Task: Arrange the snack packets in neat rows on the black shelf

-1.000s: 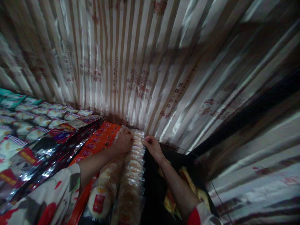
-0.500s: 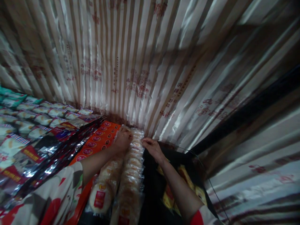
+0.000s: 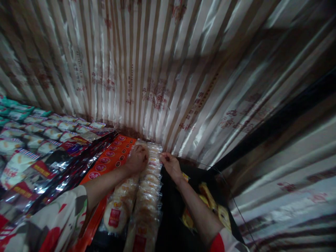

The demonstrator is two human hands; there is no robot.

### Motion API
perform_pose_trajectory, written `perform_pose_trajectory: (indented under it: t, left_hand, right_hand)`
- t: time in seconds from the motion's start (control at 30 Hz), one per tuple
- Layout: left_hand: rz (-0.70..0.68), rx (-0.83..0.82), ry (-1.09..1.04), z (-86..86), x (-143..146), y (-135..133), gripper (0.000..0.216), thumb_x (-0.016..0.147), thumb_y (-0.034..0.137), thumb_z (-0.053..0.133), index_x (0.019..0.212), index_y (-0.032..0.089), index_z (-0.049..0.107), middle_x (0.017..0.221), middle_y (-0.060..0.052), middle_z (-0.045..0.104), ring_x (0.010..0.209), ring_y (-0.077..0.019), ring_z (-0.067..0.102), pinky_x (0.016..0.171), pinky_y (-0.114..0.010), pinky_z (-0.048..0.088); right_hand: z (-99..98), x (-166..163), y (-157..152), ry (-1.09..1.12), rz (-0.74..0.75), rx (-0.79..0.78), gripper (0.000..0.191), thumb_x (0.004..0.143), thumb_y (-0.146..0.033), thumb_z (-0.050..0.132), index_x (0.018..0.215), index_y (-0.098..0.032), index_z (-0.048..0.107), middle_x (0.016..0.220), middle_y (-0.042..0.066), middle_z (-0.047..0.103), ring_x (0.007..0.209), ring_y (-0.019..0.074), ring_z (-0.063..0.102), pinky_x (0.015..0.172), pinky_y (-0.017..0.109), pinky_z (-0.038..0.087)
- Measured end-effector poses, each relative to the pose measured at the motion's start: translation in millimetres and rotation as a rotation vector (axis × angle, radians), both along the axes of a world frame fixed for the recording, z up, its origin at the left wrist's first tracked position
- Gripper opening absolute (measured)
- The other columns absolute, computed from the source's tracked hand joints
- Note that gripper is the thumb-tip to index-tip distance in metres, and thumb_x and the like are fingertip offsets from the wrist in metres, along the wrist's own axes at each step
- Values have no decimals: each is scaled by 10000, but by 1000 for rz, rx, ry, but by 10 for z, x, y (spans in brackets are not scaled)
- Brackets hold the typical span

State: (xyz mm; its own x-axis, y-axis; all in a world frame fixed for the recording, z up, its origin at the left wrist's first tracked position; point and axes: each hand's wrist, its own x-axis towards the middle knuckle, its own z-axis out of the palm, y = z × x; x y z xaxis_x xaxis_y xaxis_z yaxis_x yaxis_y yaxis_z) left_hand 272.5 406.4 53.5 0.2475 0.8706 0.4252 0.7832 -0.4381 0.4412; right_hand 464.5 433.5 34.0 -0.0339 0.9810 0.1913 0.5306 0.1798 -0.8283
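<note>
Two long rows of round cakes in clear wrappers [image 3: 149, 196] run away from me toward a striped foil wall. My left hand [image 3: 138, 158] lies curled over the far end of the left row, fingers bent onto the packs. My right hand [image 3: 170, 163] pinches the clear wrapper edge at the far end of the right row. Both forearms reach forward from patterned sleeves.
An orange box with red round labels [image 3: 110, 159] lies left of the cakes. Farther left, shiny snack packets [image 3: 39, 147] are spread in rows. Right of the cakes is a dark bin holding yellow packs [image 3: 207, 203]. The striped foil sheeting [image 3: 168, 70] closes off the back and right.
Both hands stay at the far end of the cake rows with only small shifts. The view has moved slightly, so the rows sit a little lower and left.
</note>
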Motion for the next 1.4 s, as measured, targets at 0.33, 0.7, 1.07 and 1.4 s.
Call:
perform_pose_trajectory:
  t: [0.33,0.7,1.07,1.4]
  left_hand:
    - [130,-56,-99,22,98,-26,123,729,86,505,683,173,579,849,-65,569,968,-215,441,909,-353,387]
    - [166,-82,-93,85,66,-55,118,767,117,471,727,166,571,847,-56,557,927,-207,462,881,-374,405]
    - [16,-12,48,67,41,-234,59,721,163,575,752,180,622,1066,-85,535,1200,-280,335,1006,-468,324]
    - [37,-29,-27,134,91,-229,132,742,90,523,722,177,620,989,-79,557,1125,-243,399,1016,-448,335]
  right_hand:
    - [-32,125,-141,-7,83,21,259,697,-471,596,757,-220,609,750,-2,614,710,159,568,714,287,443]
    - [120,6,-145,-259,137,218,133,781,-268,508,712,-224,613,778,17,567,726,152,555,716,271,442]
    - [58,-48,-138,-271,15,234,165,793,-300,477,720,-206,592,743,25,595,695,164,552,686,280,424]
    - [121,12,-392,-242,63,281,203,801,-387,532,828,-215,636,793,35,570,714,157,554,684,274,457]
